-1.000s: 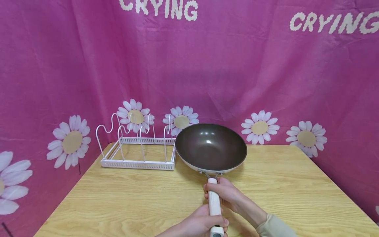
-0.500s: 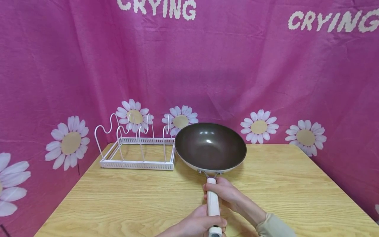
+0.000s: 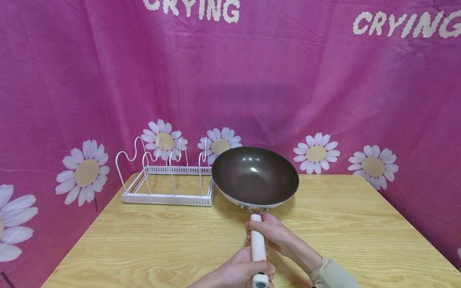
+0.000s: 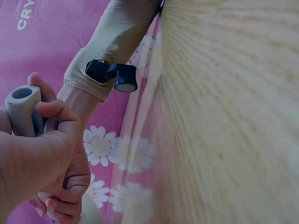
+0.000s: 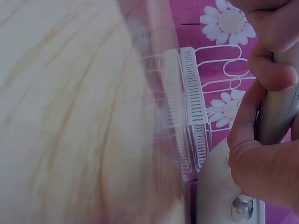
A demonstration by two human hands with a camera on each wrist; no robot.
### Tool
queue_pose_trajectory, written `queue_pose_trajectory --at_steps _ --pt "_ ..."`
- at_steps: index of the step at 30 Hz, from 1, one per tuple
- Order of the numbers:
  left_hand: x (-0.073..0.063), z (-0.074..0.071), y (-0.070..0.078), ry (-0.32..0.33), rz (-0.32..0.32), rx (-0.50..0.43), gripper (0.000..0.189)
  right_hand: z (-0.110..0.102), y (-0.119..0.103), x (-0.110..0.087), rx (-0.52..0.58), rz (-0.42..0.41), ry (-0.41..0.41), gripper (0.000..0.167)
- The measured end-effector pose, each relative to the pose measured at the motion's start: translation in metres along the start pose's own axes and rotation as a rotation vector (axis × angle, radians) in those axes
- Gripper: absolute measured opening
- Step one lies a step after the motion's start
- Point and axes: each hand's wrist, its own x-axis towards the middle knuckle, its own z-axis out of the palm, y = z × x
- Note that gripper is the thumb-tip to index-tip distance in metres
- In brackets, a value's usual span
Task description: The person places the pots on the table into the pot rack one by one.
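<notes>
A frying pan (image 3: 255, 176) with a deep, dark inside and a pale outside is in both hands, its bowl pointing away toward the back of the table. My left hand (image 3: 239, 269) grips the rear end of the white handle (image 3: 257, 245), thumb across the top. Nearer the bowl, my right hand (image 3: 277, 234) wraps the front of that handle. The handle's end with its hole (image 4: 23, 95) pokes out of the left fist in the left wrist view. In the right wrist view the pan's pale outer wall (image 5: 219, 186) and a riveted bracket show below the right fingers.
Left of the pan stands a white wire rack (image 3: 167, 199) with several curved dividers, close to the bowl's left rim. Both sit toward the back of the wooden table (image 3: 162, 240). A pink curtain (image 3: 259, 80) with daisies hangs behind and along the sides.
Over the last second the pan and both hands have shifted very slightly up and left in the head view. Both grips look the same, and the rack stays put.
</notes>
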Motion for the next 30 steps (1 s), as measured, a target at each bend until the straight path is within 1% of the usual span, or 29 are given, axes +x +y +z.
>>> queue_pose_trajectory --at_steps 2,8,10,13,16,20,21,23,24,27,30 --pt "0.0 -0.001 0.0 0.002 -0.002 0.008 0.02 0.0 0.0 0.001 -0.002 -0.005 0.003 0.023" --pt "-0.002 -0.003 -0.001 0.013 0.005 0.048 0.035 0.001 -0.002 0.001 -0.005 -0.011 -0.008 0.027" --pt "-0.002 -0.004 0.0 0.007 0.016 0.056 0.035 0.001 -0.004 0.001 -0.006 -0.019 -0.012 0.028" --pt "-0.002 -0.004 0.001 -0.014 0.025 0.056 0.028 0.001 -0.006 0.001 -0.018 -0.033 -0.009 0.028" --pt "-0.002 -0.004 0.002 -0.024 0.035 0.046 0.026 0.001 -0.009 0.001 -0.049 -0.043 0.012 0.026" --pt "-0.003 -0.003 0.003 -0.016 0.049 0.042 0.035 0.002 -0.013 0.0 -0.083 -0.062 0.046 0.024" --pt "-0.003 -0.003 0.004 -0.017 0.048 0.048 0.04 0.002 -0.014 0.0 -0.09 -0.066 0.052 0.024" --pt "-0.004 -0.003 0.005 -0.015 0.043 0.053 0.043 0.002 -0.016 0.0 -0.097 -0.072 0.053 0.025" --pt "-0.004 -0.003 0.005 -0.012 0.049 0.075 0.042 0.002 -0.017 -0.001 -0.102 -0.073 0.051 0.025" --pt "-0.005 -0.003 0.007 -0.003 0.051 0.097 0.044 0.003 -0.022 -0.001 -0.121 -0.081 0.054 0.027" --pt "-0.006 -0.003 0.009 0.013 0.07 0.127 0.043 0.003 -0.027 -0.001 -0.147 -0.089 0.061 0.027"
